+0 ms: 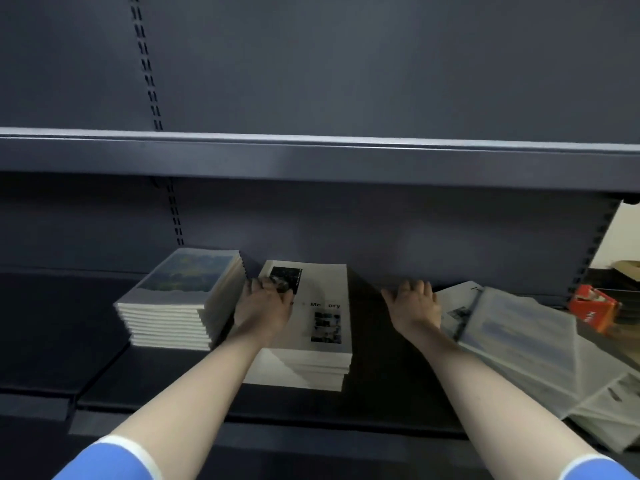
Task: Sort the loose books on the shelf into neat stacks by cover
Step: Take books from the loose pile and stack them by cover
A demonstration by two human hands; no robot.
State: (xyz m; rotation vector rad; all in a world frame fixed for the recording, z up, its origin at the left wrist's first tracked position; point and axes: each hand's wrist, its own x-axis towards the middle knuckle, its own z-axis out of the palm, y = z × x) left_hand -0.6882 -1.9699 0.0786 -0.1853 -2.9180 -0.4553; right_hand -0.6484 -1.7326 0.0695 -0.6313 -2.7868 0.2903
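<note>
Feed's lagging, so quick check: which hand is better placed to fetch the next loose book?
Probably the right hand: open, holding nothing, beside the loose pile. The left hand rests on the white stack.

Shop: dark metal gondola shelving (pixel 311 157), slotted uprights (pixel 145 64).

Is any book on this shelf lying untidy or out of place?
Yes. The loose books at the right lie fanned and skewed, overlapping one another. The two stacks left of them look squared.

Both arms reach forward, left hand (pixel 265 304) and right hand (pixel 414 303) palms down
</note>
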